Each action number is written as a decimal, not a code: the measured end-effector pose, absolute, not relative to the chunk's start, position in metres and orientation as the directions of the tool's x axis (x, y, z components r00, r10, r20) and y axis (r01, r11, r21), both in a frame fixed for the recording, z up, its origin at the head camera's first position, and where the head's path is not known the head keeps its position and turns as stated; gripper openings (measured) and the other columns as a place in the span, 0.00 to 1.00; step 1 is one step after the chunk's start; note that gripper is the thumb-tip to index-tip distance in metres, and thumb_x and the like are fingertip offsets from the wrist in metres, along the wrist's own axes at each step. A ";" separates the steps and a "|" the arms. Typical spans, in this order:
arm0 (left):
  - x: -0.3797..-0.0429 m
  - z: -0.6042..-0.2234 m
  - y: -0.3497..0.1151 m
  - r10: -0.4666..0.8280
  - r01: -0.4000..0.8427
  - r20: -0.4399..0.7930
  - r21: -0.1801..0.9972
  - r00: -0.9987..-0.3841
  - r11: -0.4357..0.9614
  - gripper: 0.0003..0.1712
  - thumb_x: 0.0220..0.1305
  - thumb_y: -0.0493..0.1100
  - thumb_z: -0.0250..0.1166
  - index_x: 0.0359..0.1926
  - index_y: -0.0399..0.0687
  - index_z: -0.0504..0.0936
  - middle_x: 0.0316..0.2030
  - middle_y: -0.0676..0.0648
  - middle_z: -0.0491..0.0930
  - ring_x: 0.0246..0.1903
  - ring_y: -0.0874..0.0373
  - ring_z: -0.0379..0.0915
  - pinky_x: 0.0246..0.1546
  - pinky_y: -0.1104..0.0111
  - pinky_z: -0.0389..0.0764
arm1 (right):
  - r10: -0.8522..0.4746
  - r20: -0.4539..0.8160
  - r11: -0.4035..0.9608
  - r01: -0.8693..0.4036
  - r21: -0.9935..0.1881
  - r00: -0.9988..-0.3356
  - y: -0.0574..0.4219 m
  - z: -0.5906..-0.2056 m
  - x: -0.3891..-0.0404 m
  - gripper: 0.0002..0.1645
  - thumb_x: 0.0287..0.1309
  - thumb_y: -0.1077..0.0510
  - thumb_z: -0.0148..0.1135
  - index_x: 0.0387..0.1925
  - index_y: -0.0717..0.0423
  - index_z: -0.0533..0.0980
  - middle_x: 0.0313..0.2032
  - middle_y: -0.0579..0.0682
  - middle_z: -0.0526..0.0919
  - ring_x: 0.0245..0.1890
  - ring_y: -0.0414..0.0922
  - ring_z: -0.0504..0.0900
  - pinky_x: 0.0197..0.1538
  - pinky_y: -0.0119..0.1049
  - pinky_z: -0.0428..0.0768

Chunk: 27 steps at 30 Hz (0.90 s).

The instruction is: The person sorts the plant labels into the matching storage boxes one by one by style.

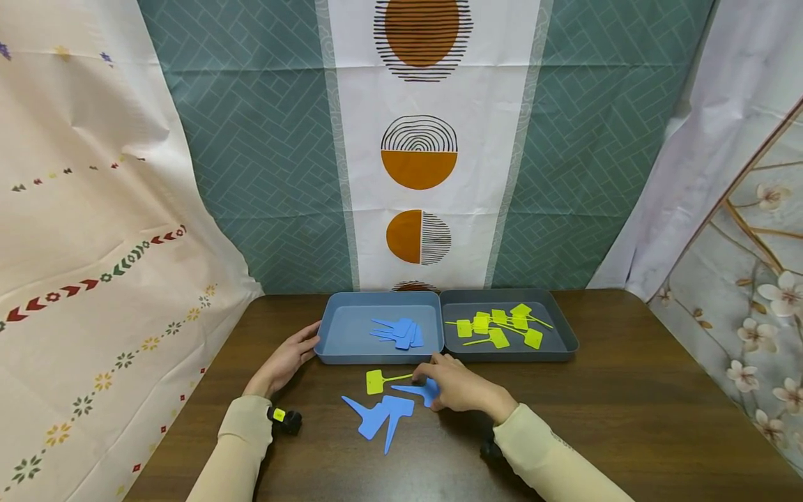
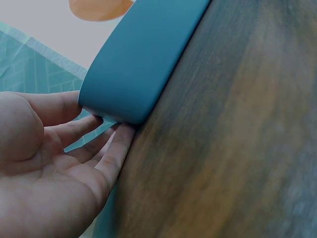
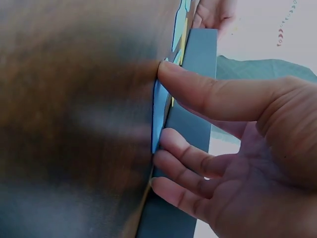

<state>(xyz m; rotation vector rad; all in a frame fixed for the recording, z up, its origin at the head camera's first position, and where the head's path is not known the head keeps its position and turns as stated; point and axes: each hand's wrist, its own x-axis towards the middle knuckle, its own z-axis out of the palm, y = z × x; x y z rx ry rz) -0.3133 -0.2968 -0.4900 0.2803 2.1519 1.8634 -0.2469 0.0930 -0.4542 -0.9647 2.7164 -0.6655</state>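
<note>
Against the left end of the blue-grey tray (image 1: 379, 359), my left hand (image 1: 291, 357) rests its extended fingers; in the left wrist view those fingers (image 2: 116, 153) touch the tray's corner (image 2: 126, 94). Several blue T-shaped plant labels (image 1: 401, 333) lie inside that tray. My right hand (image 1: 461, 385) is down at the table in front of the trays, pinching the wide head of a blue plant label (image 1: 431, 392) between thumb and fingers. The right wrist view has this label (image 3: 159, 109) low along the tabletop. Just behind it lies a yellow plant label (image 1: 374, 382).
Two more blue plant labels (image 1: 371, 420) overlap on the table nearer me. A dark grey tray (image 1: 511, 354) stands to the right, against the blue-grey one, with several yellow plant labels (image 1: 498, 338) in it. A patterned curtain (image 1: 251, 174) hangs behind the wooden table (image 1: 627, 404).
</note>
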 end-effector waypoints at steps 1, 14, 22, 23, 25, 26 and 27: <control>-0.313 -0.490 -0.297 0.328 -0.033 -0.082 0.988 -0.941 0.151 0.34 0.86 0.41 0.43 0.83 0.37 0.43 0.81 0.33 0.43 0.80 0.38 0.41 0.79 0.45 0.48 | -0.633 -0.024 0.686 -0.545 -0.482 -0.774 0.093 -0.454 -0.247 0.29 0.54 0.64 0.80 0.58 0.51 0.81 0.46 0.50 0.74 0.43 0.46 0.69 0.46 0.43 0.74; -0.313 -0.488 -0.296 0.343 -0.029 -0.063 0.994 -0.937 0.104 0.33 0.86 0.38 0.42 0.83 0.34 0.43 0.81 0.31 0.43 0.80 0.37 0.41 0.79 0.44 0.46 | -0.657 0.026 0.621 -0.560 -0.548 -0.753 0.093 -0.457 -0.252 0.27 0.52 0.77 0.73 0.52 0.54 0.82 0.48 0.48 0.79 0.47 0.47 0.77 0.51 0.40 0.82; -0.313 -0.488 -0.297 0.342 -0.030 -0.065 0.994 -0.937 0.105 0.34 0.86 0.38 0.42 0.83 0.34 0.42 0.81 0.31 0.43 0.80 0.37 0.41 0.79 0.44 0.46 | -0.642 0.073 0.520 -0.504 -0.690 -0.763 0.096 -0.451 -0.260 0.22 0.52 0.80 0.66 0.46 0.60 0.85 0.40 0.49 0.86 0.34 0.45 0.74 0.35 0.31 0.74; -0.313 -0.488 -0.296 0.343 -0.029 -0.065 0.994 -0.937 0.107 0.34 0.86 0.38 0.42 0.83 0.34 0.42 0.81 0.31 0.43 0.80 0.37 0.40 0.79 0.44 0.46 | -0.636 0.076 0.508 -0.490 -0.709 -0.768 0.097 -0.450 -0.261 0.21 0.53 0.80 0.65 0.45 0.61 0.85 0.36 0.49 0.84 0.31 0.44 0.73 0.33 0.30 0.73; -0.313 -0.489 -0.296 0.340 -0.032 -0.067 0.994 -0.938 0.107 0.34 0.86 0.38 0.42 0.83 0.34 0.42 0.81 0.31 0.42 0.80 0.37 0.40 0.79 0.44 0.45 | -0.620 0.087 0.481 -0.466 -0.742 -0.780 0.099 -0.448 -0.263 0.18 0.54 0.80 0.64 0.45 0.64 0.84 0.30 0.49 0.81 0.26 0.43 0.72 0.29 0.30 0.72; -0.313 -0.489 -0.296 0.340 -0.032 -0.067 0.994 -0.938 0.108 0.34 0.86 0.38 0.42 0.83 0.34 0.42 0.81 0.31 0.42 0.80 0.37 0.40 0.79 0.44 0.45 | -0.612 0.090 0.467 -0.450 -0.761 -0.786 0.100 -0.448 -0.264 0.17 0.55 0.79 0.64 0.45 0.65 0.84 0.27 0.49 0.79 0.24 0.43 0.72 0.28 0.30 0.72; -0.313 -0.488 -0.296 0.339 -0.033 -0.068 0.994 -0.938 0.107 0.34 0.86 0.38 0.42 0.83 0.34 0.42 0.81 0.31 0.42 0.80 0.38 0.40 0.79 0.44 0.45 | -0.603 0.094 0.456 -0.439 -0.774 -0.792 0.102 -0.448 -0.266 0.16 0.56 0.79 0.64 0.45 0.66 0.83 0.26 0.49 0.78 0.22 0.44 0.73 0.27 0.31 0.73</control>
